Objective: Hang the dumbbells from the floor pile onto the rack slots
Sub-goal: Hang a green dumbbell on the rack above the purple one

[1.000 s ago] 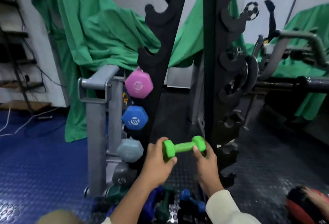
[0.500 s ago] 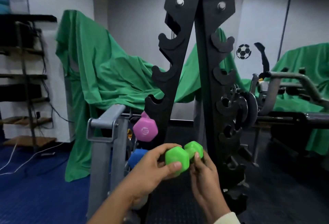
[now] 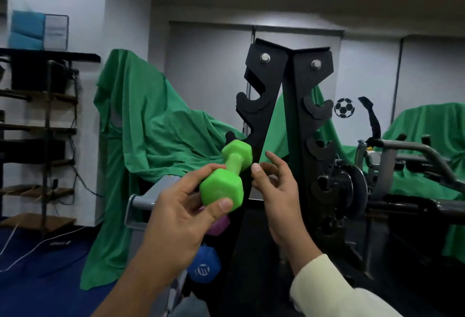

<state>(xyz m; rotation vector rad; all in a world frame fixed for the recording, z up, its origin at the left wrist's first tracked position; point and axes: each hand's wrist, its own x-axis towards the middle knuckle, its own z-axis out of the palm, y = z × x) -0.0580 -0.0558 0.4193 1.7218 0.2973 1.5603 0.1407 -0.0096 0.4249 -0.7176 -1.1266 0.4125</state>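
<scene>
Green dumbbell (image 3: 227,177) in raised left hand (image 3: 181,212)

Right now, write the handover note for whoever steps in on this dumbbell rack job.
Left hand: gripping the near head of the green dumbbell, which points away toward the rack.
Right hand: open, fingers spread beside the dumbbell's bar, holding nothing.
Rack: black upright with hook slots; the top slots on both sides are free. The dumbbell's far head is level with a free slot on the left side but not seated.
Done: a pink dumbbell and a blue dumbbell show lower on the rack's left side.
Left: seat the green one in a free slot. The floor pile is out of view.
</scene>
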